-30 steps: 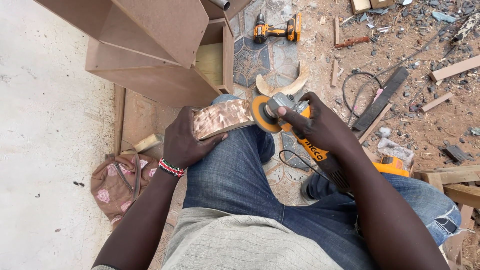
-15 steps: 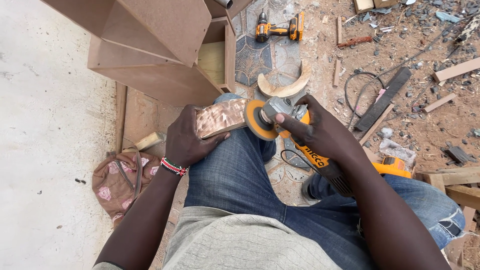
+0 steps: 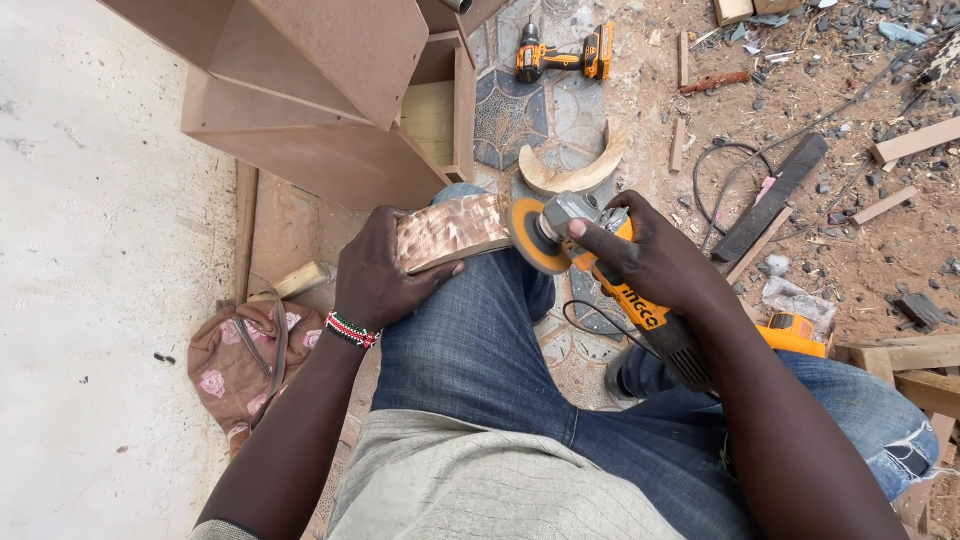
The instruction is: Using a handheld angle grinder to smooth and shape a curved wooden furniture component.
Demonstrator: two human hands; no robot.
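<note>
Left hand (image 3: 385,275), mid-frame, clamps a curved, reddish wood piece (image 3: 452,231) flat on the person's left knee, fingers wrapped over its near end. Right hand (image 3: 655,260) is closed round the body of an orange angle grinder (image 3: 600,265), whose disc (image 3: 528,236) now meets the piece's right end; half a second ago the disc sat slightly lower, so the sanding pass seems to be creeping along that end. Whether the disc is spinning I cannot tell.

Lower left lies one patterned cloth bag (image 3: 245,355). Farther up: one curved offcut (image 3: 570,165), one brown cabinet (image 3: 320,95), one cordless drill (image 3: 562,58) at top centre.
</note>
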